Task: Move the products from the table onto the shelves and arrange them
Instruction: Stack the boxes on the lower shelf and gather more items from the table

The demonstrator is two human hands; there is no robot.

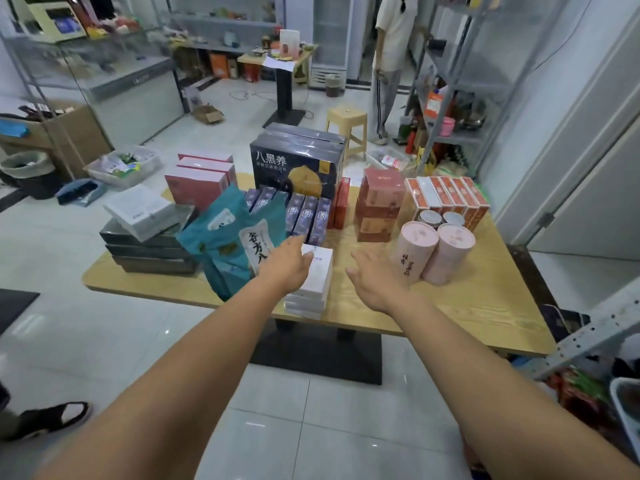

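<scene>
While the right hand [375, 277] hovers spread, the left hand [289, 263] (also spread, empty) reaches over white boxes [317, 280].

- We see a glossy white tile floor [311, 410] catching ceiling light.
- A yellow stool [347, 128] stands mid-room.
- A chest freezer [131, 95] sits left, a glass-door fridge [330, 39] at the back.
- Metal shelves [464, 85] stand right, beside pale grey doors [571, 133].

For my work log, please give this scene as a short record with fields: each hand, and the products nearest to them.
left hand: open, over the stack of white boxes; contact unclear
right hand: open, above the table, holding nothing
left of stack: teal bag, standing
right of right hand: two pink tubes, standing
</scene>
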